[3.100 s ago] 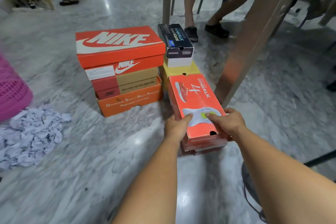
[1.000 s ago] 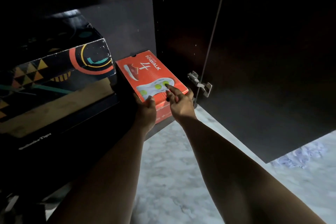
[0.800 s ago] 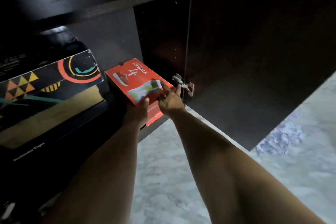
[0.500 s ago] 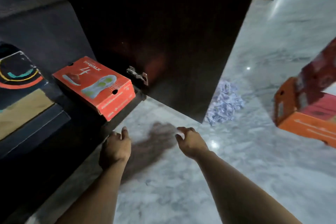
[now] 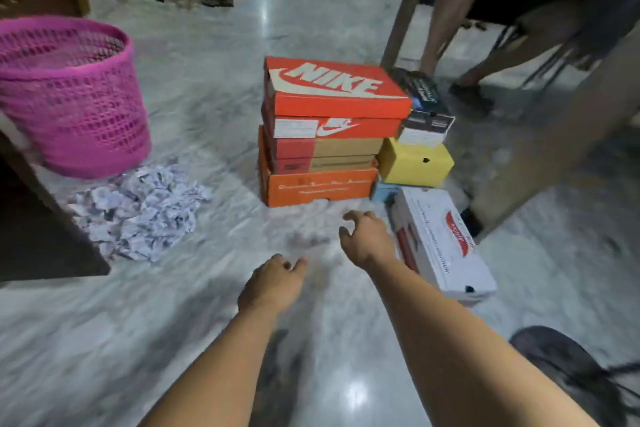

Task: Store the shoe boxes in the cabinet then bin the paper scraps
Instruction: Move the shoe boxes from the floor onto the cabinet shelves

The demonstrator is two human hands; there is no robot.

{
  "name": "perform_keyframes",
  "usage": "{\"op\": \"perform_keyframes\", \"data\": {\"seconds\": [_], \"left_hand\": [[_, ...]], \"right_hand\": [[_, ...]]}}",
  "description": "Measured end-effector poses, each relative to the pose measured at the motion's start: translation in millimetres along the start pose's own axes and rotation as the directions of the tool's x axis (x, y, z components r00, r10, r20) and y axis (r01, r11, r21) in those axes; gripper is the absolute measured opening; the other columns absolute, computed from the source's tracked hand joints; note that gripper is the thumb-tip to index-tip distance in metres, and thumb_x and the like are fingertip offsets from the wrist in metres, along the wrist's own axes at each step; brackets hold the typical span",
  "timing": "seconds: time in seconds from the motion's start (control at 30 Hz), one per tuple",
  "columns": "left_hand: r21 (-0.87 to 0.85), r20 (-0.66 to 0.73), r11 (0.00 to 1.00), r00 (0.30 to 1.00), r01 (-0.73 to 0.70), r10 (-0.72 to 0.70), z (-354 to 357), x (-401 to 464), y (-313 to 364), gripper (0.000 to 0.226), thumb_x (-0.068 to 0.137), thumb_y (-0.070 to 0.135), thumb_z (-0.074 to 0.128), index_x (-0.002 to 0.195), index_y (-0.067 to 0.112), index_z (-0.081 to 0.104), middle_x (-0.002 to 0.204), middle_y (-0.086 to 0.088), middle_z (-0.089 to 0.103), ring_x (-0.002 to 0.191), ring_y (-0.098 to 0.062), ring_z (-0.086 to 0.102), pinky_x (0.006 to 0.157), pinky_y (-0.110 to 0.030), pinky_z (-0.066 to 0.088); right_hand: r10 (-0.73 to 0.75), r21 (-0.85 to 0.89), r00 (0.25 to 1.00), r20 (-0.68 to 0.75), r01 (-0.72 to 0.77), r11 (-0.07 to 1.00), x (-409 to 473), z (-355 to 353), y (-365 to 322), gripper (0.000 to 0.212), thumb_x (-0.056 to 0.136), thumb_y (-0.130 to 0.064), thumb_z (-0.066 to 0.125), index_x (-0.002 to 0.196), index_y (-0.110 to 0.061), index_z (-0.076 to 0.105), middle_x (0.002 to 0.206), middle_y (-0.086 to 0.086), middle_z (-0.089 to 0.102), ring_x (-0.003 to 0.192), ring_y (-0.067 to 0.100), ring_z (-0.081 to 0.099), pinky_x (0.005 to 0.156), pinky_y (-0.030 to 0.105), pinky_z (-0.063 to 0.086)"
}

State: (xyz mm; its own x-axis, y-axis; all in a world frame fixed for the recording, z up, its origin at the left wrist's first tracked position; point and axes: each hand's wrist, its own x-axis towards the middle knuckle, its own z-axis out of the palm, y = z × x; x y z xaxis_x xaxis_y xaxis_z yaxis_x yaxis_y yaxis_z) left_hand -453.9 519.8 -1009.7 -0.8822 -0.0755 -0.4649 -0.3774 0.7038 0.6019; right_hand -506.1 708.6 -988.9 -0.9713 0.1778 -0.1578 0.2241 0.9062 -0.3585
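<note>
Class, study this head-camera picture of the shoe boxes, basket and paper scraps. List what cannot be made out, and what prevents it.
- Small print on the bottom orange box: motion blur.
- Pale blue box: mostly hidden behind the white box and under the yellow box.
- Pink basket contents: the mesh wall and angle hide the bottom.
- Cabinet: cut off by the left edge; interior unseen.
- Seated person: cut off by the top edge.

Marble floor [image 5: 214, 87]: shoe boxes [image 5: 322, 156], paper scraps [image 5: 145, 211], pink basket [image 5: 69, 94].
</note>
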Motion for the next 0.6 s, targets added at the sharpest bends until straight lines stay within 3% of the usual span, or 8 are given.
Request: {"op": "perform_keyframes", "data": {"seconds": [0.07,0.17,0.23,0.3,0.37,0.43,0.53,0.6], "left_hand": [[0.009,0.064,0.997,0.995,-0.078,0.078,33.4,2.3,39.8,0.056,0.087,0.075,0.038,0.103,0.027,0.062,0.112,0.0,0.07,0.104,-0.027,0.063,0.091,-0.037,0.053],[0.058,0.163,0.986,0.976,-0.154,0.143,73.0,0.4,83.8,0.058,0.091,0.073,0.038,0.119,0.027,0.06,0.124,0.001,0.065,0.113,-0.026,0.06,0.095,-0.036,0.05],[0.088,0.216,0.98,0.964,-0.176,0.154,92.1,0.4,105.5,0.063,0.093,0.071,0.037,0.133,0.025,0.055,0.136,0.001,0.059,0.123,-0.025,0.056,0.096,-0.034,0.046],[0.087,0.243,0.98,0.958,-0.18,0.154,106.1,6.4,120.9,0.064,0.095,0.068,0.038,0.139,0.024,0.051,0.142,0.002,0.055,0.127,-0.024,0.053,0.099,-0.034,0.045],[0.083,0.26,0.979,0.952,-0.187,0.16,115.2,12.8,132.2,0.062,0.095,0.066,0.039,0.14,0.024,0.05,0.146,0.003,0.053,0.13,-0.024,0.052,0.103,-0.035,0.044],[0.065,0.277,0.98,0.947,-0.188,0.164,121.6,17.5,136.8,0.063,0.096,0.064,0.041,0.143,0.023,0.047,0.149,0.002,0.05,0.132,-0.024,0.051,0.106,-0.036,0.043],[-0.01,0.28,0.987,0.947,-0.159,0.155,128.2,24.7,131.8,0.068,0.095,0.061,0.046,0.149,0.021,0.042,0.153,0.0,0.047,0.137,-0.024,0.048,0.11,-0.035,0.041],[-0.088,0.28,0.99,0.951,-0.108,0.128,130.3,27.4,122.5,0.073,0.093,0.061,0.05,0.152,0.02,0.037,0.154,-0.001,0.046,0.136,-0.025,0.049,0.111,-0.037,0.043]], "right_hand": [[0.155,0.036,0.985,-0.071,-0.153,0.988,10.4,-25.5,51.5,0.044,0.094,-0.043,0.051,0.135,-0.028,0.058,0.14,0.011,0.054,0.127,0.036,0.053,0.103,0.048,0.046],[0.388,0.085,0.92,-0.053,-0.383,0.92,22.9,-55.9,125.3,0.056,0.091,-0.052,0.054,0.141,-0.027,0.05,0.143,0.014,0.049,0.131,0.04,0.049,0.107,0.055,0.041],[0.53,0.122,0.848,-0.009,-0.525,0.842,33.2,-62.0,182.2,0.08,0.083,-0.061,0.063,0.148,-0.023,0.036,0.147,0.015,0.045,0.134,0.041,0.045,0.109,0.056,0.039],[0.613,0.089,0.789,0.038,-0.613,0.785,38.5,-56.7,230.8,0.122,0.057,-0.081,0.072,0.151,-0.021,0.022,0.147,0.014,0.045,0.136,0.04,0.043,0.107,0.058,0.039],[0.647,0.093,0.752,0.125,-0.658,0.747,32.1,-47.0,251.1,0.143,0.039,-0.083,0.081,0.15,-0.018,0.018,0.146,0.011,0.047,0.136,0.037,0.044,0.108,0.054,0.04],[0.622,0.156,0.752,0.217,-0.656,0.739,29.8,-29.1,264.8,0.134,0.042,-0.075,0.089,0.146,-0.015,0.03,0.144,0.01,0.048,0.136,0.033,0.045,0.108,0.043,0.042],[0.532,0.16,0.795,0.291,-0.588,0.793,18.2,-25.3,252.3,0.128,0.028,-0.079,0.091,0.132,-0.021,0.045,0.131,-0.002,0.06,0.123,0.022,0.056,0.104,0.036,0.048],[0.491,0.177,0.769,0.409,-0.595,0.784,7.0,-36.0,229.6,0.106,0.049,-0.053,0.1,0.126,-0.015,0.038,0.123,-0.003,0.054,0.121,0.022,0.054,0.094,0.036,0.047]]}}
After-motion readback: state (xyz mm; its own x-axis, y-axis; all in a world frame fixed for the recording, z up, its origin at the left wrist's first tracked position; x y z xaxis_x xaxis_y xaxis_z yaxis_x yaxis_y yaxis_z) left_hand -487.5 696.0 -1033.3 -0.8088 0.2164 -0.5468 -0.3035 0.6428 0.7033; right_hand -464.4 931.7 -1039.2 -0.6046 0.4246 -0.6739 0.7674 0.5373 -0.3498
